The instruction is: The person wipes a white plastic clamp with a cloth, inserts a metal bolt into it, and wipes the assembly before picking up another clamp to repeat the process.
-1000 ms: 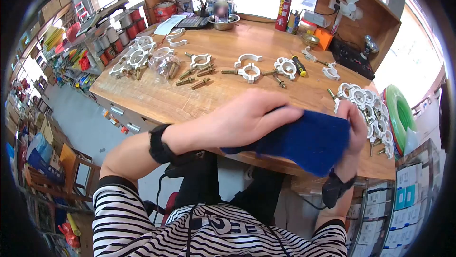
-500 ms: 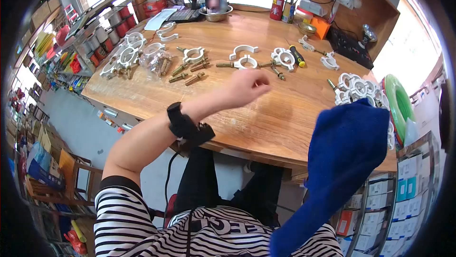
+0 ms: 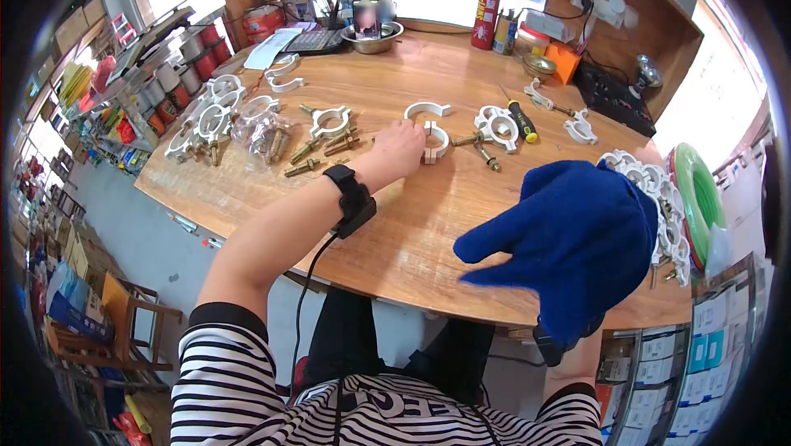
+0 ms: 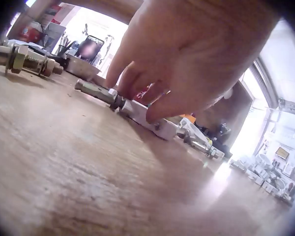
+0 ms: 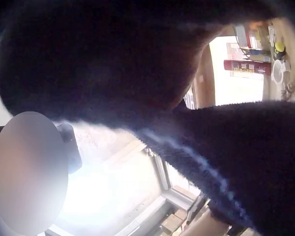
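My left hand (image 3: pixel 400 149) reaches down to the middle of the table. Its fingers and thumb pinch a white ring-shaped pipe clamp (image 3: pixel 439 143). In the left wrist view the thumb lies on the clamp's near side (image 4: pixel 167 131), and a brass-coloured bolt (image 4: pixel 94 91) sticks out to the left. A loose white half-ring (image 3: pixel 427 107) lies just behind. At the right, a blue cloth (image 3: pixel 577 236) drapes over my right hand, hanging in folds above the table's front edge. The cloth hides that hand's fingers; its dark fabric fills much of the right wrist view.
Another clamp and a yellow-black screwdriver (image 3: pixel 522 121) lie right of the left hand. Bolts (image 3: pixel 303 168) and a clamp (image 3: pixel 329 121) lie to its left, beside a plastic bag (image 3: pixel 257 137). Piled clamps (image 3: pixel 671 224) line the right edge, near a green hose coil (image 3: pixel 696 199).
My left hand has let go of the cloth and moved forward to the pipe clamp. The cloth has swung up and bunched over my right hand, which stays at the right.
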A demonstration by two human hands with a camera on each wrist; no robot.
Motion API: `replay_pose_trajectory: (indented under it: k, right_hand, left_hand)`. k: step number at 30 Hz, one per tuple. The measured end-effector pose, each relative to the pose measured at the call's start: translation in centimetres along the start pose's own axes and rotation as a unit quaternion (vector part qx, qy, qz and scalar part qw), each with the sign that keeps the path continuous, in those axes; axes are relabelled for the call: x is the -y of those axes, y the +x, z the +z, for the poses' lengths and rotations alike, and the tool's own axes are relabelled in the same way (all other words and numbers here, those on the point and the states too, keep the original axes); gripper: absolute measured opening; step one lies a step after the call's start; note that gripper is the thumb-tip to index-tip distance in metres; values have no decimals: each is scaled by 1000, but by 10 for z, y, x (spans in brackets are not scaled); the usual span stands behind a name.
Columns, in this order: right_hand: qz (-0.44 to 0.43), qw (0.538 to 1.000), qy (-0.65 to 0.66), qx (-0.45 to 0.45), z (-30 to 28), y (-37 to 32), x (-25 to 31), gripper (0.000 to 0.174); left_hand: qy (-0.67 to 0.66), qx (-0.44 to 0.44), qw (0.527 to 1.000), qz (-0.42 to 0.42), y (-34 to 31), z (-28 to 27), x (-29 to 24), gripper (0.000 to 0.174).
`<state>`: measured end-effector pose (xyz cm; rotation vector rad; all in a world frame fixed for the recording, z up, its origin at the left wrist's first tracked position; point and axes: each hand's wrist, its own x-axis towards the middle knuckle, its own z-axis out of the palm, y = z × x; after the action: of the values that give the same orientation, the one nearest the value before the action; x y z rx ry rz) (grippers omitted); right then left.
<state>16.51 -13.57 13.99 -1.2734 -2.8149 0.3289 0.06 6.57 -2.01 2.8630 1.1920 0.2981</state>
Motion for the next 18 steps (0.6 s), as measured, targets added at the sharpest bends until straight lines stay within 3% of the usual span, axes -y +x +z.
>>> replay_pose_trajectory:
  k: [1,2,4,5,7,11,13,14,15,16,17,18]
  right_hand:
    - [-185,981,-9,54,-5,0,-16,46]
    - [-184,981,-9,55,-5,-2,-26,46]
    - [-218,956,170,-101,0,-4,-40,33]
    - [-217,956,172,-101,8,0,-45,33]
    - [-447,824,156,-311,25,7,-51,24]
    - [-421,793,203,-392,41,9,-49,28]
    - [-276,812,256,-446,53,3,-47,21]
    - [-200,814,280,-469,59,-1,-46,18]
    - [-120,809,302,-489,64,-5,-45,16]
    - [-38,799,322,-507,68,-8,-44,15]
    - [-32,798,321,-510,70,-8,-45,15]
    - [-19,805,302,-510,71,-7,-46,15]
  left_hand:
    - [26,-6,1000,-7,3,0,0,22]
    - [25,-6,1000,-7,6,1,2,22]
    - [16,-19,1000,-4,10,2,4,22]
    - [16,-17,1000,-4,10,4,4,22]
    - [-41,-25,998,-28,7,0,-1,20]
    - [-68,-64,996,10,6,5,1,19]
    - [-135,-174,975,-17,12,11,3,20]
    - [-136,-173,975,-16,10,-4,0,20]
    - [-342,-90,932,-81,8,-21,-2,22]
    - [-528,2,837,-142,4,-35,-6,24]
    - [-639,-16,759,-125,-3,-38,-9,27]
    - [-640,-10,759,-122,-9,-40,-10,27]
